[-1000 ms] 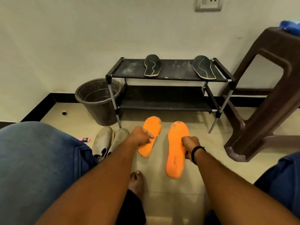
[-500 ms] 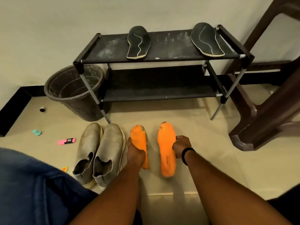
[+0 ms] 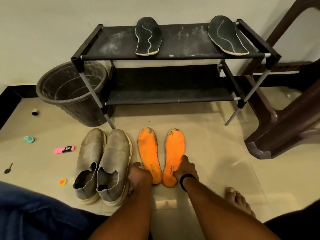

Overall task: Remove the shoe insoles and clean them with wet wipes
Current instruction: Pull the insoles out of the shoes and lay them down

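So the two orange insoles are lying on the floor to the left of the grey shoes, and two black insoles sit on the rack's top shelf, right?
Not quite. In the head view the orange insoles lie to the right of the grey shoes, not the left. The black insoles do sit on the rack's top shelf.

head camera looks steeply down, close over the floor
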{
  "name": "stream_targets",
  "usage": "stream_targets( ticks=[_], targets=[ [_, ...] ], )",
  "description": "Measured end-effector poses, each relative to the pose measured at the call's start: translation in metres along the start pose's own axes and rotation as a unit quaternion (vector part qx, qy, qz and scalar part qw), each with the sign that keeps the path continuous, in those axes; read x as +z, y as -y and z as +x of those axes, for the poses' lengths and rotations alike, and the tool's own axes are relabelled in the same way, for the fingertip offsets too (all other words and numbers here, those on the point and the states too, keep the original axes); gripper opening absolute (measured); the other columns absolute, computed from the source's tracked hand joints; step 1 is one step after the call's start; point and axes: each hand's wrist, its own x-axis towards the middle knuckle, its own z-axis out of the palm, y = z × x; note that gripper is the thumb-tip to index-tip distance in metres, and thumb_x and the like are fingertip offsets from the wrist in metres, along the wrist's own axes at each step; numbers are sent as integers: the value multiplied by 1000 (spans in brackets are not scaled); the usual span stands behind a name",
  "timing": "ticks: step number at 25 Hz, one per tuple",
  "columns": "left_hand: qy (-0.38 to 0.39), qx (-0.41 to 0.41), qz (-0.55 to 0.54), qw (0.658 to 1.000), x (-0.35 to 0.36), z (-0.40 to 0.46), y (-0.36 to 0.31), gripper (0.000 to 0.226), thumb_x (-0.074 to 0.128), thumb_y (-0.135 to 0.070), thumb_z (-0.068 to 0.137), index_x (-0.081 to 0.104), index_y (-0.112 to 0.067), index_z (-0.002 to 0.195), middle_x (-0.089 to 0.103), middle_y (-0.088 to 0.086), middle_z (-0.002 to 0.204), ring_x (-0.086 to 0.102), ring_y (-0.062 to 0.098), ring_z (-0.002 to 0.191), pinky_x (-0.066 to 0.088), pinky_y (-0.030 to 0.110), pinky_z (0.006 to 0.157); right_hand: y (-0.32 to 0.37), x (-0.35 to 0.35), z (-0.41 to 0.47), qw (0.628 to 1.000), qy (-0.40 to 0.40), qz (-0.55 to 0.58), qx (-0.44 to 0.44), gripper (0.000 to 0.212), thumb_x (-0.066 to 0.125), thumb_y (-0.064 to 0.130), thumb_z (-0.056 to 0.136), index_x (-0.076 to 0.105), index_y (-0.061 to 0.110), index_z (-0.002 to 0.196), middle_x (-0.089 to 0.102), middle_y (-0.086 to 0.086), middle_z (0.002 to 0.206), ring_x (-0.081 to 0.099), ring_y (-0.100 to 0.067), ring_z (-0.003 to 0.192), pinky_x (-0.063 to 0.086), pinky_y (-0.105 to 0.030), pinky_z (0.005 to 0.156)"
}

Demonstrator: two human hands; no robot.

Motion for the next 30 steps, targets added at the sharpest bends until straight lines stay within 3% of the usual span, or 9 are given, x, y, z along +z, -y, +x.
stream_targets(
  ticks=[6,10,13,17,20,23,26,28,30],
  targets=[
    [-32,-20,-17,999,-10,6,0,45,54,-3,92,60,-13,135,56,21,139,55,41,126,48,46,105,14,-4,2,999,-30,-21,-12,69,52,24,93,18,32,153,43,-11,144,49,-33,128,43,-42,102],
    [-52,81,-9,995,-12,-13,-25,33,60,-15,94,64,-19,126,68,11,123,62,32,115,51,39,95,22,-20,-13,996,-78,-39,-34,57,54,18,89,33,23,142,54,-12,131,57,-34,115,51,-40,93],
    [-96,179,-52,978,-6,-33,-71,22,62,-30,96,70,-20,113,73,7,108,66,29,103,52,36,82,59,-43,-30,984,-146,0,-103,37,57,22,88,53,18,125,63,-10,118,62,-33,105,53,-37,85],
    [-104,297,-270,910,-32,-88,-179,24,63,-35,96,73,-13,92,71,2,85,63,18,81,38,25,66,146,-126,-74,912,-272,144,-272,14,61,32,85,68,20,88,72,-2,91,68,-24,91,55,-33,76],
    [-101,374,-323,864,-64,-120,-255,24,65,-36,94,73,-15,85,70,-5,79,63,12,76,44,25,66,190,-197,-107,849,-347,197,-346,15,60,32,85,70,20,84,72,1,83,67,-18,81,55,-31,72],
    [-84,483,-248,836,-85,-136,-326,17,67,-33,93,73,-18,88,71,-7,82,66,9,78,50,21,68,214,-263,-118,811,-396,171,-394,16,59,32,88,70,20,88,71,0,87,66,-20,82,55,-32,72],
    [-86,534,-88,836,-101,-117,-385,9,70,-27,87,73,-20,92,73,-4,94,68,18,92,54,30,80,219,-323,-90,821,-425,42,-378,20,54,28,88,68,16,95,70,-7,98,64,-29,91,53,-34,75],
    [-76,485,19,871,-108,-87,-407,16,75,-22,82,72,-18,97,73,2,103,68,24,98,51,30,78,210,-354,-63,841,-423,-54,-333,23,51,28,87,64,13,98,66,-13,105,60,-34,97,48,-35,77],
    [-67,397,107,909,-110,-61,-413,44,83,-34,75,67,-13,111,69,9,116,65,32,110,52,35,82,197,-371,-38,864,-414,-95,-270,33,51,34,86,60,14,111,58,-17,118,52,-37,110,46,-39,85]
  ],
)
